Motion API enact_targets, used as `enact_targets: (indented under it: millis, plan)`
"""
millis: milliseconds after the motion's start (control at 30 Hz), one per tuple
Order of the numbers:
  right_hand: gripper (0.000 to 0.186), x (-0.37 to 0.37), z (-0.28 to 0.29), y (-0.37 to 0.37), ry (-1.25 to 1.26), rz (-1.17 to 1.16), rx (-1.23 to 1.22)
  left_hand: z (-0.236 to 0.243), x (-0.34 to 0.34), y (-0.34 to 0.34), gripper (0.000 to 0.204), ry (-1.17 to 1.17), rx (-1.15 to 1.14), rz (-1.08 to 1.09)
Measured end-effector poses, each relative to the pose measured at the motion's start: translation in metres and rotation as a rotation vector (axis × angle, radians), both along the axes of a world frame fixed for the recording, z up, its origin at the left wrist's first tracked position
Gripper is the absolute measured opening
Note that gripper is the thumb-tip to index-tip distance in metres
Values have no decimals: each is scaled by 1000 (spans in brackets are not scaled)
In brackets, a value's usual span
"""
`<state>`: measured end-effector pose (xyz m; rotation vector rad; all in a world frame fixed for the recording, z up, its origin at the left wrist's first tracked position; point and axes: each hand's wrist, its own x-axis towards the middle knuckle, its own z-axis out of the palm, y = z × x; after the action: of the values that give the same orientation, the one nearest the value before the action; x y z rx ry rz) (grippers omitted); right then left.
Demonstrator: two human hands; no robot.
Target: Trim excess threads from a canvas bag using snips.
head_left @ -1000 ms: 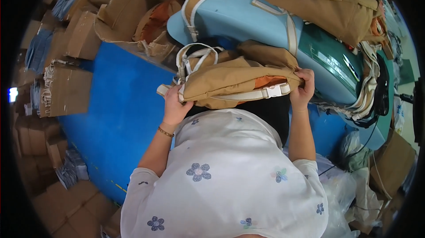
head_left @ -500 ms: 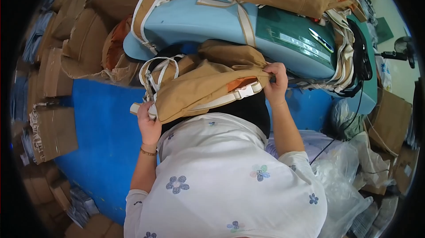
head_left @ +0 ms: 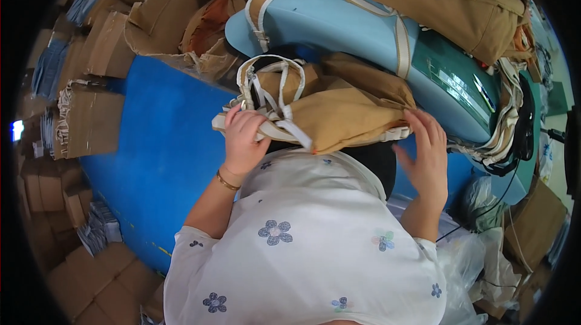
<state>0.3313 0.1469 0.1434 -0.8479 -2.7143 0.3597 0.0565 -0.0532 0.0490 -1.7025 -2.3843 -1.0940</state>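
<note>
A tan canvas bag (head_left: 351,110) with white-edged straps (head_left: 269,62) lies across my lap. My left hand (head_left: 245,143) is closed around white webbing strap at the bag's left end; just what lies under the fingers is hidden. At the other end my right hand (head_left: 426,149) is open, thumb and fingers apart, its fingertips against the tan cloth. Beside it a white buckle (head_left: 394,134) shows at the bag's lower edge.
Ahead stands a light-blue and green work surface (head_left: 330,13), with more tan canvas (head_left: 448,7) and thread snips (head_left: 484,96) on it. Cardboard boxes (head_left: 91,120) line the left side. Clear plastic bags (head_left: 463,258) lie at the right, near a hanging black cord (head_left: 487,207).
My right hand has loosened its pinch on the bag's right end and spread its fingers. My left hand has shifted onto the straps. The bag has turned, largely hiding the orange patch and buckle.
</note>
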Motion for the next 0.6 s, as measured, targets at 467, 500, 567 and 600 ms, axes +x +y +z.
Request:
enact_targets:
  millis: [467,500,567,600]
  plan:
    - [18,0,-57,38,1165,-276,-334,68,47,-5,37,124,-66,-527]
    - [19,11,-59,48,1291,-297,-378,75,40,-5,40,67,-118,-565]
    - [19,29,-60,69,1529,-348,-476,65,24,-15,40,-41,-62,-518]
    - [22,35,-55,74,1573,-399,-470,57,16,-20,41,-144,-6,-484]
